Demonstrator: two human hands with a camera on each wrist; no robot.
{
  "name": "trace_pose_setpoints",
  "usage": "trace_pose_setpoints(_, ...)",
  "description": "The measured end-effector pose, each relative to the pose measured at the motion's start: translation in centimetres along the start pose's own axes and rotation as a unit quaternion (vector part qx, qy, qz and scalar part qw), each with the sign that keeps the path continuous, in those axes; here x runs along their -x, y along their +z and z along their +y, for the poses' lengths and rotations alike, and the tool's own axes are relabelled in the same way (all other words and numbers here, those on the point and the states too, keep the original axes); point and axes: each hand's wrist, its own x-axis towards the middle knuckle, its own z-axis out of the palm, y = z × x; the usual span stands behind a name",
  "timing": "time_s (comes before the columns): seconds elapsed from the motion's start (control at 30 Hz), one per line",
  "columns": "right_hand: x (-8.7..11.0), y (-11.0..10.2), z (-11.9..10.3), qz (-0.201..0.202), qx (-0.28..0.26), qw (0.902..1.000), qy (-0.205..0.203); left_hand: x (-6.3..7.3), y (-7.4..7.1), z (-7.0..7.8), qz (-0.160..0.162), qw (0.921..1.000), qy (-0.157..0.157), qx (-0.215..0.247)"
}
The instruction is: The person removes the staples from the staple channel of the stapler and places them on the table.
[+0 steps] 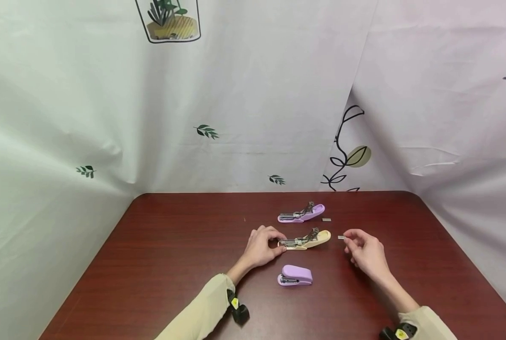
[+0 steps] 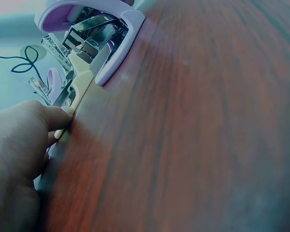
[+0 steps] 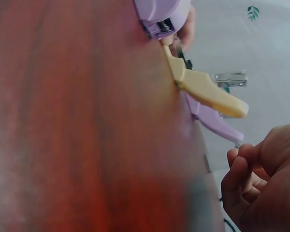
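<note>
A cream-yellow stapler (image 1: 322,237) lies opened out mid-table, its metal magazine exposed. My left hand (image 1: 262,246) grips its front end at the left, thumb on the near side and fingers on the far side. To the right of this stapler, my right hand (image 1: 368,255) pinches a small strip of staples (image 1: 341,237) between thumb and fingertips, apart from the stapler. The right wrist view shows the strip's tip (image 3: 238,144) just past the fingertips. Behind the yellow stapler lies an opened purple stapler (image 1: 318,210). Nearer to me stands a closed purple stapler (image 1: 296,273).
Another small strip of staples (image 1: 327,219) lies on the dark red-brown table (image 1: 184,236), right of the far purple stapler. A pale curtain (image 1: 253,94) with leaf prints hangs behind the table and along both sides.
</note>
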Motion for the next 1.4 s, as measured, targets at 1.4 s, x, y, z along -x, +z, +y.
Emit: trace_pose_setpoints(1.4, -0.4, 1.3, 0.4, -0.073, 0.092, 0.9929, 0.021, 0.1, -0.1, 0.1, 0.007, 0.9999, 0.008, 0.001)
